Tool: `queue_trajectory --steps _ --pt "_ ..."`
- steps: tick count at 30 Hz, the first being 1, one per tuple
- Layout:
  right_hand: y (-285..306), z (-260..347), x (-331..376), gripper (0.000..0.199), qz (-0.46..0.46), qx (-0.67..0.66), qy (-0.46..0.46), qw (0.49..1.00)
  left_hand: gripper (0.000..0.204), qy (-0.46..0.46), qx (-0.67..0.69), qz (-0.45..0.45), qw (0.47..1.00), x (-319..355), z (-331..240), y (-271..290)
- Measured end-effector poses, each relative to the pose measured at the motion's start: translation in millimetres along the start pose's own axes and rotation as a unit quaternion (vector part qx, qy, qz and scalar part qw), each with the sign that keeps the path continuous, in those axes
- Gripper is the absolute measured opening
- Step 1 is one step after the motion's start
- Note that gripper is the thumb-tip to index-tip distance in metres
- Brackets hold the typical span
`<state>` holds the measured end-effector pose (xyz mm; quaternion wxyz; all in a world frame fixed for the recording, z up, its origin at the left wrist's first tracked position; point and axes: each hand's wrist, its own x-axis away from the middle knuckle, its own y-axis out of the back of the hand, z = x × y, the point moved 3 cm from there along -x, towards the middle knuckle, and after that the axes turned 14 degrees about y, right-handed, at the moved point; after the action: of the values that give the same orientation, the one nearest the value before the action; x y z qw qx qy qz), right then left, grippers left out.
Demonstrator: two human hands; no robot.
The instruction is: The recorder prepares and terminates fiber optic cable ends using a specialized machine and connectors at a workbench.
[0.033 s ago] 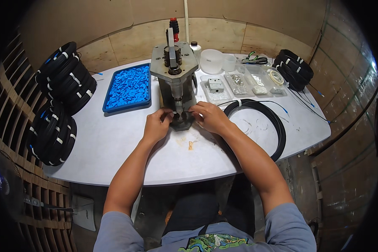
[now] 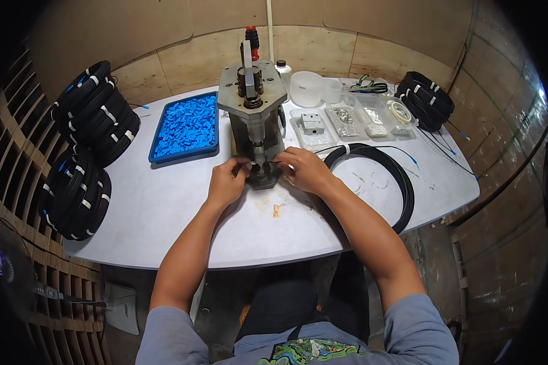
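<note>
Head view, looking down past the worker's arms: what's the surface like?

Pale table [image 2: 164, 225] with a curved front edge, faint rings scuffed on its right half and an orange-brown mark [image 2: 276, 211] in front of the press [image 2: 253, 91].

And the hands?

Both at the foot of that press. The right hand [image 2: 302, 170] pinches a thin dark cable [image 2: 277, 161]. The left hand [image 2: 226, 180] is narrow, fingertips drawn together on the opposite side; I can't tell whether anything is in it.

So the cable is right at the press?

Yes, beside its lower end, though fingers hide most of it. A big black coil [image 2: 405, 185] lies flat on the table, its near edge beside the right forearm.

What fills the rest?

Blue tray [image 2: 154, 159] of small blue pieces [image 2: 186, 128] left of the press; a bottle [image 2: 283, 74], a white tub [image 2: 306, 89] and clear boxes of parts [image 2: 345, 121] to the right. Tied coils [image 2: 106, 118] are heaped at the left end.

And around us?

Plywood wall [image 2: 323, 52] behind, wooden slats [image 2: 18, 131] on the left, shiny wrapped boxes [image 2: 511, 152] on the right.
</note>
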<state>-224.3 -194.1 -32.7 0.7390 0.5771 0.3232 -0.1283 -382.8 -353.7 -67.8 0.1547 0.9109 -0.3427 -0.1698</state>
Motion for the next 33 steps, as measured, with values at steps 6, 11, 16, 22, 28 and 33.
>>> queue_trajectory --steps 6,11,16,22,28,33 --pt "0.9 -0.3 -0.2 0.022 0.014 -0.001 -0.008 1.000 0.020 0.011 -0.008 -0.002 1.000 -0.6 -0.6 0.8" --pt "-0.2 -1.5 1.3 0.024 0.015 -0.004 -0.014 1.000 0.020 0.015 -0.019 -0.004 1.000 1.0 -2.6 -0.2" --pt "0.1 -2.7 1.7 0.024 0.017 -0.007 -0.018 1.000 0.020 0.009 -0.010 -0.004 1.000 0.9 -3.5 -0.8" --pt "1.3 0.3 -0.4 0.025 0.007 -0.012 -0.008 1.000 0.019 0.014 -0.018 -0.004 1.000 0.1 -1.6 1.6" --pt "1.8 0.4 -0.5 0.025 0.008 -0.013 -0.012 1.000 0.020 0.008 0.002 -0.005 1.000 -0.6 0.0 -0.3" --pt "1.1 -0.6 0.1 0.026 0.003 -0.007 -0.008 1.000 0.020 0.013 -0.016 -0.004 1.000 0.4 -5.8 0.9"
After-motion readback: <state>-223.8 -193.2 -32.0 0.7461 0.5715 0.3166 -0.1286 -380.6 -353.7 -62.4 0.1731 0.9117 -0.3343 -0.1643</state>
